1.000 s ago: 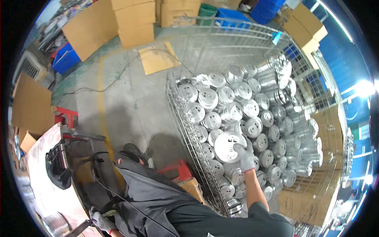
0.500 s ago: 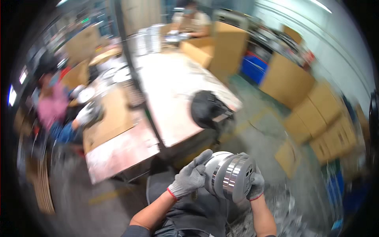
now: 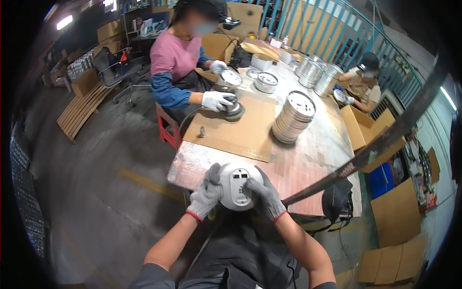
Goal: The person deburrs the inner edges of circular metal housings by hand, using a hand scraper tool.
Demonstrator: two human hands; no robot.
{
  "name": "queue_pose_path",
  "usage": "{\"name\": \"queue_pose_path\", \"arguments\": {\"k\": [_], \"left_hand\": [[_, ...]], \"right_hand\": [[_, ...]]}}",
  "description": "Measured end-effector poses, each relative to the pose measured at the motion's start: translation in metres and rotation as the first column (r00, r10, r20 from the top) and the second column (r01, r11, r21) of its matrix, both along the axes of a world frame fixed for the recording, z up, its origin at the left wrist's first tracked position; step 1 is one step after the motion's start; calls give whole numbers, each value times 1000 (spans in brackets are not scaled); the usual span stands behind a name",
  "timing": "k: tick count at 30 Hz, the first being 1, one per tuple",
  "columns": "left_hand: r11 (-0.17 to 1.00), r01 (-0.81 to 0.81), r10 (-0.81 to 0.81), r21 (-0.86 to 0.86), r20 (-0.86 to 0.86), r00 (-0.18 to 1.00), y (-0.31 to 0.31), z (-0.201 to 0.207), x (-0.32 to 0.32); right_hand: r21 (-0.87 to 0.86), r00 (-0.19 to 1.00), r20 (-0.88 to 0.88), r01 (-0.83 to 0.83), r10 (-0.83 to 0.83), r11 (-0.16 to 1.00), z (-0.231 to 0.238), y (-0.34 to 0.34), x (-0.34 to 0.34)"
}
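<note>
1. Left hand (image 3: pixel 206 191) and right hand (image 3: pixel 263 196), both in grey knit gloves, are clamped on opposite sides of a round silver metal casting (image 3: pixel 236 186), flat face with slots up, at the near edge of the worktable (image 3: pixel 308 164).
2. Keep the grip symmetric on the rim, thumbs off the slotted face; set it flat on bare tabletop.
3. Cardboard sheet (image 3: pixel 243 130) lies just beyond.
4. Stack of like castings (image 3: pixel 293 118) further right: steer clear of it.
5. Far side: co-worker's gloved hand (image 3: pixel 216 100) on a sander (image 3: pixel 233 111).
</note>
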State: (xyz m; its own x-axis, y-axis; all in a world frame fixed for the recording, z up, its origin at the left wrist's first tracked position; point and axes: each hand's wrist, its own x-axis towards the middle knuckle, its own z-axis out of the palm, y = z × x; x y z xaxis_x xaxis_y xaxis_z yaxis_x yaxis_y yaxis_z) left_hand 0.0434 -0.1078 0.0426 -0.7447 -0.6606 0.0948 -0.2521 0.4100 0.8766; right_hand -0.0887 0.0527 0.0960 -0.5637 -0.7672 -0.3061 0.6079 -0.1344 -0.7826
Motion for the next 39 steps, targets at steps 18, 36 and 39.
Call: {"name": "queue_pose_path", "arguments": {"k": [18,36,39], "left_hand": [[880,-415,462,-231,216,860,-95,21,-20],[822,-527,553,-216,79,830,-37,35,-6],[814,-536,576,-223,194,794,-18,52,-1]], "right_hand": [[583,425,-792,313,438,750,-20,-141,-25],[305,389,-890,122,237,944,-31,-88,-4],[375,434,-856,145,282,916,-12,-75,11]]}}
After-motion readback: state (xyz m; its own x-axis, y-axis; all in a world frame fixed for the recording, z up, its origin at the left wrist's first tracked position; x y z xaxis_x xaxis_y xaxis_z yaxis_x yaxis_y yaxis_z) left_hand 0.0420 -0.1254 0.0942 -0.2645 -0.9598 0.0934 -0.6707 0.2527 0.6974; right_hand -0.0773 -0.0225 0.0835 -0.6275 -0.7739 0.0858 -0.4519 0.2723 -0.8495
